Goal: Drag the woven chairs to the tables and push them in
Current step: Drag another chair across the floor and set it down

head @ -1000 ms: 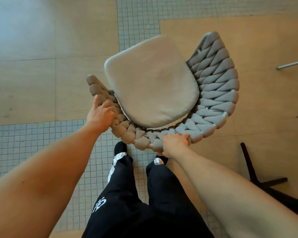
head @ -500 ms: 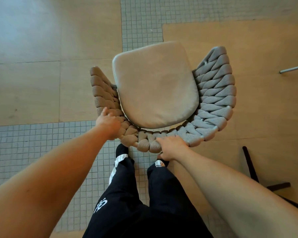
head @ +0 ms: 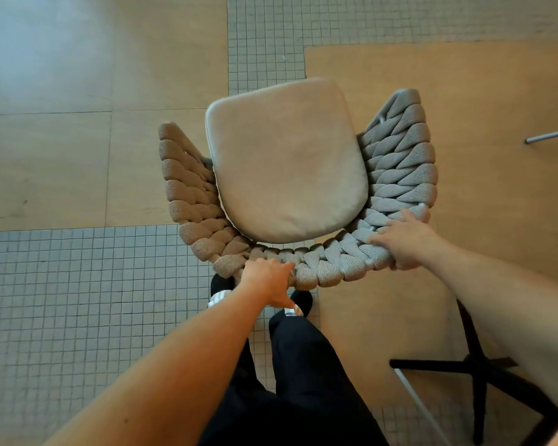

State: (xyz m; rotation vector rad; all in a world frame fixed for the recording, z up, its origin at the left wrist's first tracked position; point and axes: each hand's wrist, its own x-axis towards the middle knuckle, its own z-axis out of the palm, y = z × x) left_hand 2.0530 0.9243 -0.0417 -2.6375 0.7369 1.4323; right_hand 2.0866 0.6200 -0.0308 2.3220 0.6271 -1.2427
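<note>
The woven chair (head: 397,162) stands at centre on the wood-and-mosaic floor (head: 78,300), with thick knitted braids curving round a smooth, rounded cushion (head: 287,162). Your left hand (head: 268,278) clamps the back rim at 6 o'clock, fingers curled. Your right hand (head: 403,243) lies spread-fingered on the braids at 4 o'clock.

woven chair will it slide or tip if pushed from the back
Likely stiff: the woven chair holds a firm curve in its thick weave. Its seat cushion looks loose, may shift. Pushed high over mosaic tiles, it might catch and tilt.
</note>
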